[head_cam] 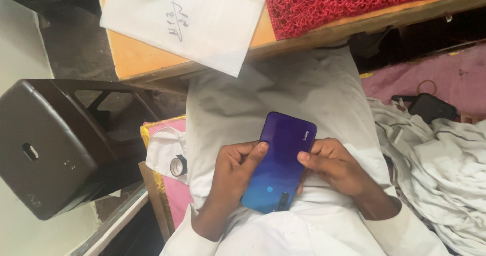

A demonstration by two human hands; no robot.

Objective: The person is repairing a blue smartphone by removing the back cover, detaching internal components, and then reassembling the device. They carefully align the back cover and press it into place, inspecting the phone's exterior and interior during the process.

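A smartphone (281,160) with a glossy back shading from purple to blue lies face down over my lap, on white cloth (304,89). My left hand (230,172) grips its left edge, thumb resting on the back. Along the right edge sits my right hand (336,165), fingers curled against the side and thumb on the back. The phone's screen is hidden underneath. White sleeves cover both my forearms.
A wooden table edge (136,64) carries a white sheet of paper (192,20) and a red mesh mat (344,3). A dark brown plastic stool (45,144) stands at left. A tape roll (178,166) sits by my left side. Crumpled white fabric (435,165) and a small black object (430,107) lie at right.
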